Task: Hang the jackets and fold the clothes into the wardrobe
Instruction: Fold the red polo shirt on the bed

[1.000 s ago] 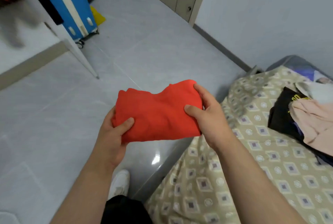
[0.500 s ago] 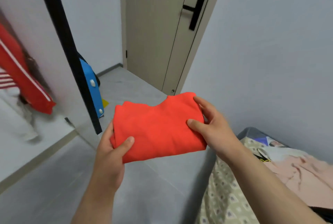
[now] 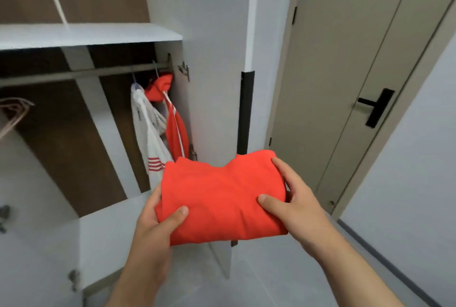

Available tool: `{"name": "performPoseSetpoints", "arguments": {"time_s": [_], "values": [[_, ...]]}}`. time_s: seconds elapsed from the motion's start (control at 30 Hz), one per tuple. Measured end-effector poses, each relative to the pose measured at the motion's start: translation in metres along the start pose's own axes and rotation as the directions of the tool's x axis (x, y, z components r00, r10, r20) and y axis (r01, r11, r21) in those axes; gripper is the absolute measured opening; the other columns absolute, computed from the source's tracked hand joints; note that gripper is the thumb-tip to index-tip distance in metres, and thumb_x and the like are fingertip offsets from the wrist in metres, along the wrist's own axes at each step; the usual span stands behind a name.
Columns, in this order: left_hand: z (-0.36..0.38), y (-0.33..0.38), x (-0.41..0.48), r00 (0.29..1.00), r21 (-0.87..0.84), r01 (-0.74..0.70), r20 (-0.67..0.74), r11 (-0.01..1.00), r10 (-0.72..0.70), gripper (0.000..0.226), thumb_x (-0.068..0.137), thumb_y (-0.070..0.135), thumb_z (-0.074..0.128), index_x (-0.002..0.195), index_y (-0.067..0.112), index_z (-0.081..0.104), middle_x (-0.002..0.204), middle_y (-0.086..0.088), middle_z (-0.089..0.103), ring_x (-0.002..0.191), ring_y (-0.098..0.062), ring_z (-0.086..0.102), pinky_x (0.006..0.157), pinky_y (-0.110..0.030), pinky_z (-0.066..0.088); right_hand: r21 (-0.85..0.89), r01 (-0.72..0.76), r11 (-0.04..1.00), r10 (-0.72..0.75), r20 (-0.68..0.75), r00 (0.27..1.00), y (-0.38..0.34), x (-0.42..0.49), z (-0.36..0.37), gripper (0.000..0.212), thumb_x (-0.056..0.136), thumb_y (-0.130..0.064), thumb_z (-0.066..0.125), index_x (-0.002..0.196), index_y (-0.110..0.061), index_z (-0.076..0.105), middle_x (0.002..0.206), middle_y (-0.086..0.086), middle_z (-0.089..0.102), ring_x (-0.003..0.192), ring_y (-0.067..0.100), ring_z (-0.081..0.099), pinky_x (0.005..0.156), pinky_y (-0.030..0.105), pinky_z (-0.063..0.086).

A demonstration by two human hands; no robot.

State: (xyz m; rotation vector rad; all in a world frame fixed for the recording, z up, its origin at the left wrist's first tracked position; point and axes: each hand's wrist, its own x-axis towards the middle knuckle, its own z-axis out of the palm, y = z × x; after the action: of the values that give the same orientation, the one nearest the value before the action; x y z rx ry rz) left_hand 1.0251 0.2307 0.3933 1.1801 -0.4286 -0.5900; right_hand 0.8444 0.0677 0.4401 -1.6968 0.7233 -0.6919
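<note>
Head view: the folded red garment (image 3: 222,195) was held in mid-air between both hands, its long axis running left to right. The left hand (image 3: 158,227) pinched the near left corner, thumb on top. The right hand (image 3: 293,205) gripped the right edge the same way. The open wardrobe (image 3: 212,60) lay ahead and leftward, so the left hand was nearer. Its shelf (image 3: 98,32) sat above the garment, over the rail (image 3: 74,73).

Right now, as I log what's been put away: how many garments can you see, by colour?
Red: 2 (folded red garment held by the left hand and right hand; red jacket hanging on the rail)
White: 1 (white jacket hanging beside it)
Total: 3
</note>
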Motion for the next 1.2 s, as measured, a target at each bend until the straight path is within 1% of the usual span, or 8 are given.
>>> {"name": "performPoseSetpoints", "arguments": {"time_s": [0.13,0.27,0.37,0.5,0.63,0.73,1.03,1.2], "values": [[-0.033,0.033,0.030,0.989,-0.020,-0.092,-0.116,0.996,0.089,0.078,0.057,0.010,0.083,0.127,0.034,0.060,0.120,0.000,0.070,0.110,-0.020,0.067,0.079,-0.030,0.058,-0.036,0.061,0.997,-0.054,0.170,0.984,-0.025,0.051,0.046,0.094,0.063,-0.032,0.075,0.145,-0.051,0.032,0.144,-0.023,0.043,0.127,-0.003,0.048,0.109,0.030,0.042],[-0.047,0.066,0.072,0.964,0.039,-0.180,-0.191,0.983,0.184,0.085,0.054,0.010,0.083,0.131,0.033,0.058,0.119,0.002,0.070,0.109,-0.020,0.067,0.085,-0.037,0.057,-0.011,0.118,0.993,-0.112,0.246,0.963,-0.041,0.114,0.079,0.091,0.067,-0.033,0.076,0.146,-0.052,0.035,0.145,-0.020,0.043,0.126,0.004,0.051,0.107,0.036,0.046],[-0.050,0.085,0.110,0.943,0.072,-0.223,-0.235,0.972,0.234,0.083,0.058,0.003,0.081,0.132,0.032,0.057,0.119,0.001,0.070,0.109,-0.022,0.067,0.088,-0.042,0.052,0.038,0.145,0.989,-0.150,0.277,0.949,-0.051,0.167,0.096,0.080,0.080,-0.019,0.077,0.144,-0.049,0.040,0.144,-0.016,0.045,0.126,0.011,0.052,0.106,0.041,0.048],[-0.053,0.109,0.157,0.923,0.101,-0.265,-0.260,0.959,0.282,0.082,0.060,0.004,0.078,0.133,0.034,0.057,0.120,0.001,0.070,0.107,-0.022,0.068,0.081,-0.041,0.055,0.082,0.179,0.980,-0.195,0.278,0.940,-0.066,0.226,0.119,0.078,0.079,-0.017,0.077,0.140,-0.051,0.043,0.145,-0.015,0.045,0.127,0.011,0.051,0.106,0.042,0.047],[-0.060,0.133,0.187,0.900,0.077,-0.322,-0.284,0.944,0.331,0.082,0.059,0.008,0.077,0.134,0.032,0.056,0.118,0.001,0.071,0.097,-0.019,0.072,0.062,-0.029,0.058,0.129,0.240,0.962,-0.268,0.301,0.915,-0.090,0.268,0.142,0.080,0.065,-0.030,0.073,0.134,-0.056,0.044,0.142,-0.020,0.047,0.127,0.007,0.052,0.107,0.042,0.047],[-0.069,0.153,0.207,0.868,0.083,-0.379,-0.312,0.922,0.385,0.081,0.058,-0.003,0.076,0.132,0.027,0.058,0.119,-0.003,0.071,0.100,-0.017,0.070,0.069,-0.024,0.058,0.158,0.279,0.947,-0.317,0.317,0.894,-0.107,0.292,0.162,0.078,0.061,-0.036,0.073,0.128,-0.064,0.044,0.141,-0.022,0.047,0.128,0.006,0.051,0.107,0.043,0.046],[-0.089,0.228,0.287,0.820,0.184,-0.478,-0.257,0.859,0.511,0.066,0.075,0.001,0.068,0.135,0.027,0.056,0.119,0.001,0.070,0.108,-0.018,0.068,0.079,-0.026,0.058,0.193,0.383,0.903,-0.423,0.248,0.872,-0.175,0.372,0.211,0.069,0.068,-0.030,0.070,0.127,-0.060,0.050,0.140,-0.018,0.051,0.125,0.006,0.054,0.107,0.041,0.046],[-0.099,0.264,0.354,0.806,0.328,-0.482,-0.198,0.813,0.558,0.062,0.083,0.001,0.069,0.134,0.032,0.054,0.112,0.013,0.071,0.102,-0.008,0.069,0.075,-0.020,0.057,0.114,0.431,0.895,-0.446,0.179,0.877,-0.208,0.427,0.234,0.062,0.086,-0.004,0.067,0.136,-0.039,0.054,0.136,-0.018,0.054,0.121,0.012,0.057,0.107,0.043,0.046]]}}
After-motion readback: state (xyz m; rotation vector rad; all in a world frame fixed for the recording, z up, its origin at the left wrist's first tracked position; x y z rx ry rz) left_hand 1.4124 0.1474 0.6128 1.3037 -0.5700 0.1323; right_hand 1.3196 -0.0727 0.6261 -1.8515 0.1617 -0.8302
